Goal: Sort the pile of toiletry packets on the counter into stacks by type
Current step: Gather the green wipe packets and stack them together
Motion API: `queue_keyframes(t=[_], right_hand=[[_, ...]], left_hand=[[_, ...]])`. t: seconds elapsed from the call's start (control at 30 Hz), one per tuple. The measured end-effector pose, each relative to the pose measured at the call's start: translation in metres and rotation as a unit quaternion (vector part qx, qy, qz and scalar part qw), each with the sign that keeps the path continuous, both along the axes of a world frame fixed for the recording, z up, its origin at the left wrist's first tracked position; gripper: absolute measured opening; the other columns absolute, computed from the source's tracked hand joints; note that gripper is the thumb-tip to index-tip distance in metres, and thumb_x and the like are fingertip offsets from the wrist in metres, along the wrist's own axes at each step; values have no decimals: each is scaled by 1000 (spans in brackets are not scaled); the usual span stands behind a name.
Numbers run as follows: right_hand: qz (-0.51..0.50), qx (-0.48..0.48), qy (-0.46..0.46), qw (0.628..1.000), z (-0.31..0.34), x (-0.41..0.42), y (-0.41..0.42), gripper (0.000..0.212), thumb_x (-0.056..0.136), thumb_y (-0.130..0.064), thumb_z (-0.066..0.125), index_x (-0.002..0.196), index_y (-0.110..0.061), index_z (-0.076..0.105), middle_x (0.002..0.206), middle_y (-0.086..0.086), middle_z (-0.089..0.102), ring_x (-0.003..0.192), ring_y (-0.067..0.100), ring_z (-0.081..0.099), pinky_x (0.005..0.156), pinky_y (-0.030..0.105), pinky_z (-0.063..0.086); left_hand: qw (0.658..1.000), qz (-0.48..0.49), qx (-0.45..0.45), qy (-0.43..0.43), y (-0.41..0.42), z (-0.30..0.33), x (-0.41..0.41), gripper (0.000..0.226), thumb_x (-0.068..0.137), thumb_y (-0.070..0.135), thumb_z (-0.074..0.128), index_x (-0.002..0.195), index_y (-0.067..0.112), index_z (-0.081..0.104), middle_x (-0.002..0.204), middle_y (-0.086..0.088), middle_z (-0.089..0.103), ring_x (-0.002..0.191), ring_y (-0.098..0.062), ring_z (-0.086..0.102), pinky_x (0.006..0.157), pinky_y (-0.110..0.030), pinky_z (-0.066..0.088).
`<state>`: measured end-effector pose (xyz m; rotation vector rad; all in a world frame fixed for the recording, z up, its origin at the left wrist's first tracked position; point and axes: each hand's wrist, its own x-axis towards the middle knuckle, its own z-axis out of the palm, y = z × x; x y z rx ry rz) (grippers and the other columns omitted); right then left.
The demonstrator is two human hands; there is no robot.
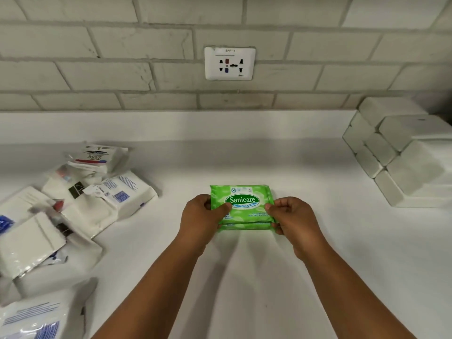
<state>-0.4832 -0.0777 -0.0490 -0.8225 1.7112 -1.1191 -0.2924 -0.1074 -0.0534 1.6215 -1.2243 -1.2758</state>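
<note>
head view: left hand (204,217) and right hand (292,218) both curl round the ends of a green plastic wipes packet (244,206) reading "sanicare cleansing wipes", mid white counter (269,162). pile of white packets (73,199) lies left, one reading "dove". wall socket (230,63) labelled "spp-1".

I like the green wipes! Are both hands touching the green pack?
Touching. The head view shows the left hand and the right hand gripping opposite ends of the green Sanicare pack, thumbs pressed on top.
</note>
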Motion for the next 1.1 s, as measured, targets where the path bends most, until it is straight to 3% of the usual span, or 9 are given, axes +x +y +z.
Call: queue_keyframes(t=[0.07, 0.23, 0.4, 0.47, 0.57, 0.67, 0.87, 1.1], right_hand=[[4, 1, 1, 1000, -3, -4, 1, 15, 82, -15, 75, 86, -10, 60, 76, 8, 64, 52, 16, 56, 47, 23, 43], [20, 9, 6, 1000, -5, -8, 2, 18, 82, -17, 74, 88, -10, 59, 75, 6, 64, 47, 14, 56, 48, 25, 44], [42, 15, 23, 999, -4, -10, 1, 18, 82, -19, 75, 88, -14, 58, 75, 1, 62, 56, 16, 57, 53, 27, 45], [50, 14, 79, 996, -6, -12, 0, 28, 81, -24, 76, 100, -13, 59, 83, 0, 60, 68, 16, 58, 62, 28, 45], [72, -24, 242, 967, -1, -10, -2, 46, 78, -35, 76, 116, -18, 55, 102, 2, 55, 94, 20, 57, 83, 32, 46], [99, -92, 315, 940, 15, 4, -5, 46, 79, -38, 72, 119, -21, 54, 108, 3, 53, 107, 24, 53, 94, 39, 44], [189, -150, 324, 915, 42, 74, -17, 35, 82, -39, 69, 112, -25, 58, 109, -2, 55, 109, 23, 52, 92, 39, 45], [300, -180, 300, 887, 65, 216, -21, 31, 83, -44, 67, 107, -27, 58, 106, -4, 57, 101, 21, 54, 89, 36, 47]], left_hand=[[999, 5, -13, -34, 2, -2, -4, 22, 78, 26, 78, 85, 9, 66, 70, -2, 61, 64, -19, 58, 64, -39, 50], [998, 28, -14, -62, 6, -6, -7, 19, 77, 29, 79, 86, 18, 67, 80, -2, 70, 78, -24, 69, 75, -47, 57], [997, 37, -2, -73, 6, -3, -8, 27, 75, 30, 81, 89, 12, 67, 78, -2, 69, 73, -22, 66, 76, -46, 57], [996, 39, -5, -80, 7, 0, -9, 33, 75, 30, 81, 96, 10, 65, 80, 1, 65, 75, -19, 63, 77, -40, 56], [994, 57, -12, -97, 10, 11, -7, 49, 77, 37, 78, 115, 15, 56, 93, 2, 57, 82, -16, 58, 73, -30, 50], [992, 87, -24, -91, 10, 24, 1, 48, 82, 43, 71, 120, 18, 54, 107, 0, 57, 84, -14, 55, 66, -25, 42], [983, 143, -69, -89, 20, 48, 48, 54, 84, 46, 66, 129, 22, 45, 114, -2, 54, 96, -22, 61, 80, -32, 48], [967, 209, -109, -99, 42, 70, 178, 48, 86, 44, 64, 126, 23, 47, 115, -1, 56, 92, -12, 55, 72, -27, 43]])
